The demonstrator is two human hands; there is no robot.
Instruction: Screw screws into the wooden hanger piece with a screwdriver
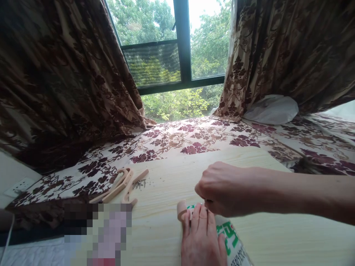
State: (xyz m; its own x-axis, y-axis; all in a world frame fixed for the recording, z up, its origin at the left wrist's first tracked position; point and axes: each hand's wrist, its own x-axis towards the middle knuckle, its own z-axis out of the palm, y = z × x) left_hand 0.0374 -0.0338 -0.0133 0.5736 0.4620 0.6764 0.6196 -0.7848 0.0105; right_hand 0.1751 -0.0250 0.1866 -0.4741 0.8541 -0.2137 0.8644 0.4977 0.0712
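Note:
My left hand (201,232) lies palm down at the front of the pale wooden table (158,229), its fingers stretched out over a white plastic bag (235,245) with green print. By its fingertips, a rounded light-wood piece (181,210) sticks out to the left; how much of it lies beneath the fingers is hidden. My right hand (216,188) is closed in a fist just above those fingertips, the forearm reaching in from the right. What the fist holds, if anything, cannot be made out.
Curved wooden pieces (129,186) lie at the table's left edge, beside a small heap of dark screws (141,183). A blurred-out patch (108,236) covers the lower left. Behind are a flower-patterned cloth (194,136), a white plastic bundle (273,109), curtains and a window.

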